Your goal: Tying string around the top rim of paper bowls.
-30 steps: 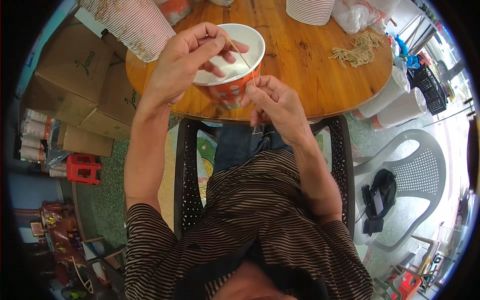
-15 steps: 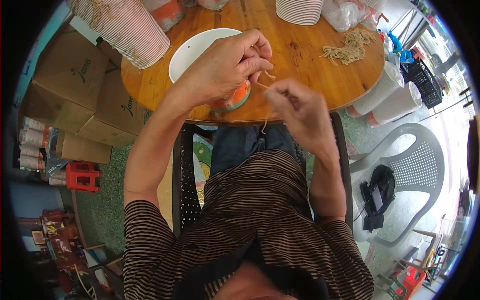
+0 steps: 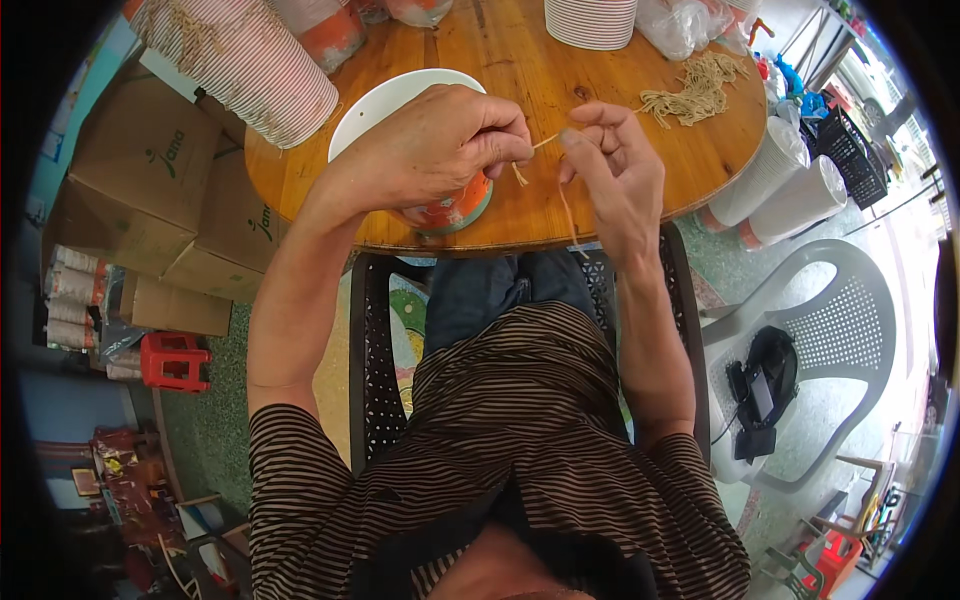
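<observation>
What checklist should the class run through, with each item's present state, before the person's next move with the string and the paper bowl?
1. String pinched by left hand: ok.
2. Right hand gripping the string: ok.
3. String taut between the hands: ok; tail hangs over the table edge.
4. Paper bowl standing on the table: ok, lid on.
5. String fastened to the bowl: cannot tell, hand covers it.
6. Spare strings lying on the table: ok.
</observation>
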Demonstrator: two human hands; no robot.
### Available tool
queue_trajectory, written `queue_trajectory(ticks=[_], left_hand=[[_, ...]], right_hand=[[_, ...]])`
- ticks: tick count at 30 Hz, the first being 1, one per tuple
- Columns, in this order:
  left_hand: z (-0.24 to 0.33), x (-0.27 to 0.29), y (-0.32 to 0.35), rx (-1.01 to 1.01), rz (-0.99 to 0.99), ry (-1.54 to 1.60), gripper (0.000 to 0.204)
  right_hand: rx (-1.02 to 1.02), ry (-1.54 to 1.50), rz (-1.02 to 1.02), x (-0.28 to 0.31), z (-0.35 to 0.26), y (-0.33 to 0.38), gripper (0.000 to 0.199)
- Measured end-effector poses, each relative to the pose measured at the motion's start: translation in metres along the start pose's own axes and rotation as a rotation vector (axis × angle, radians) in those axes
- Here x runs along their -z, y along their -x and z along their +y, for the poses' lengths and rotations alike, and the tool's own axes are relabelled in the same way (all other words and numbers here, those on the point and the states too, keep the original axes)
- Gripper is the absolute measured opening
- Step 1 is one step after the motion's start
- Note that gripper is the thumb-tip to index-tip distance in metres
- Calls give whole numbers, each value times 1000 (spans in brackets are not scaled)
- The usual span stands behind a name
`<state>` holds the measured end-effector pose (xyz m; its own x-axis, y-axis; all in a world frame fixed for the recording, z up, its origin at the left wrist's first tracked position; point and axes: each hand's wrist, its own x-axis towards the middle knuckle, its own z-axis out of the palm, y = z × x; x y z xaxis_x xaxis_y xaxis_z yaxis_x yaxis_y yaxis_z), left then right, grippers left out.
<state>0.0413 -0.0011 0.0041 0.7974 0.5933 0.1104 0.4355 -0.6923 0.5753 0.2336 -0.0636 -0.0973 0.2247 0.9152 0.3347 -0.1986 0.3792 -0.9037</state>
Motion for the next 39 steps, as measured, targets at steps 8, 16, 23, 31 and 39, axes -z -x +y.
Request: queue_trajectory(ticks=[8,16,23,31,39], left_hand=[[-9,-2,0,18,60,1,19],[-6,-6,1,23,80,-55,20],[-16,-5,4,18,74,263,12],[-17,-8,20,-10,19,414,22],[-8,-21,24,-52,122,41,28]], right_hand=[[338,282,-76,-1,28,20,19],[162,261,-88,-14,13,20,16],[62,206,-25,-13,21,19,13],[43,232,-78,-15,33,31,13],[50,228,-154,-13,18,29,15]])
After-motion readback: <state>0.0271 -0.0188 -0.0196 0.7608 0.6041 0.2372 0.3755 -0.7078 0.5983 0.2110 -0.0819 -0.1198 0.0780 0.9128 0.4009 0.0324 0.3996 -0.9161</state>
